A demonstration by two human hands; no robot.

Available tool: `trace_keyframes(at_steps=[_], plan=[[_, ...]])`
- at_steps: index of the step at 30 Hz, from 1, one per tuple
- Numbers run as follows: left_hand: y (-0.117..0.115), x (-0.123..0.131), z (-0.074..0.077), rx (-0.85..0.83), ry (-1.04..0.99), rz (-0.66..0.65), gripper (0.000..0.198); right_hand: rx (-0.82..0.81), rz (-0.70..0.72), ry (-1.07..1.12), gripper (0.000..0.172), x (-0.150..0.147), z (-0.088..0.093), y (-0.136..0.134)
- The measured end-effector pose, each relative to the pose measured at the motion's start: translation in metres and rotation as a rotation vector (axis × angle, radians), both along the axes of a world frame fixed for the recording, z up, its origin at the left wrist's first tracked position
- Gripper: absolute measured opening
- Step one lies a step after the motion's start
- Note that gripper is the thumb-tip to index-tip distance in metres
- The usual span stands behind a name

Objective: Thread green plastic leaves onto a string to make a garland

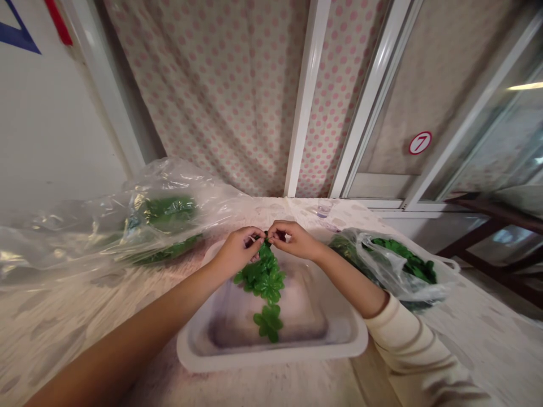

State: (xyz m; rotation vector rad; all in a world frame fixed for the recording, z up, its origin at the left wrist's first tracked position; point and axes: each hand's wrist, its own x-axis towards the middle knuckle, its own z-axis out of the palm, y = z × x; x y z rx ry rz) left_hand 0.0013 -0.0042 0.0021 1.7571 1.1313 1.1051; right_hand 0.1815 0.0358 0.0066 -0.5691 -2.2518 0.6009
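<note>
Over the far side of a white plastic tray (pixel 271 357), my left hand (pixel 242 247) and my right hand (pixel 296 239) meet fingertip to fingertip. Both are closed in a pinch at the dark top end of a bunch of glossy green leaves (pixel 265 277), which look artificial. The bunch hangs down below my left fingers toward the tray. What exactly lies between the fingertips is too small to make out. Nearer to me, a separate green leaf cluster (pixel 268 323) is in the tray.
On the left, a large clear plastic bag (pixel 186 178) holds green pieces. To the right of the tray sits another clear bag (pixel 369 254) with dark green leaves (pixel 407 260). A small clear cup (pixel 323 210) stands at the table's back, before a dotted curtain (pixel 220 96).
</note>
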Motion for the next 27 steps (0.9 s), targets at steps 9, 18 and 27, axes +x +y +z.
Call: trace_keyframes(at_steps=[9,18,27], plan=[[0.0006,-0.0001,0.0017,0.053,-0.031,0.047,0.025,0.021,0.007,0.015,0.004,0.0008,-0.0008,0.0021],[-0.0002,-0.0001,0.0046,0.066,-0.098,0.034,0.033,0.037,0.004,0.036,0.004,0.0003,0.0006,0.0011],[0.0039,-0.001,-0.0011,0.102,-0.108,0.02,0.033,0.036,-0.012,0.065,0.003,0.001,-0.0001,0.0027]])
